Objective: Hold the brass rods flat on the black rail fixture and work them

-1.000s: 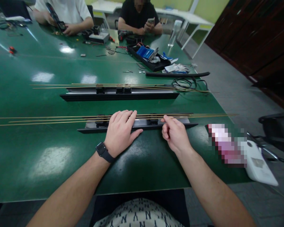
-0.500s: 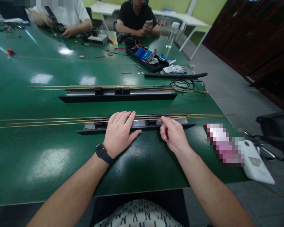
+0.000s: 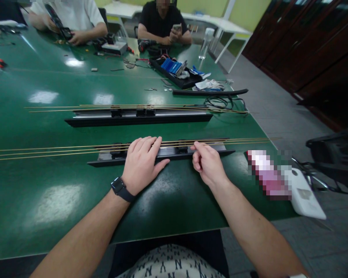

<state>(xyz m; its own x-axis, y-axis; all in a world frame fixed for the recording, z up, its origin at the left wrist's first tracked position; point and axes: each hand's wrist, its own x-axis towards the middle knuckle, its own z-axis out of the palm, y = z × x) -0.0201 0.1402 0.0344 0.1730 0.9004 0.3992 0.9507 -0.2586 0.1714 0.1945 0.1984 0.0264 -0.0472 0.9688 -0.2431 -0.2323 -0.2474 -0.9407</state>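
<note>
A black and silver metal rail lies across the green table in front of me, with dark blocks along it. Several thin gold-coloured rods run lengthwise over it and stick out past both ends. My left hand, wearing a black watch, rests palm down across the rods and the rail, fingers stretched out. Further right, my right hand is closed, thumb and index finger pinched at a thin rod over the rail. Its other fingers are curled in, and the exact grip is partly hidden.
Behind lies a second black rail with similar rods on top. Beyond it are a black strip, coiled cable and a black tray of parts. Two people sit across the green table. A white object overhangs the right edge.
The whole view has shifted slightly, so things appear a little further left. Both hands keep nearly the same place and pose on the rail and rods.
</note>
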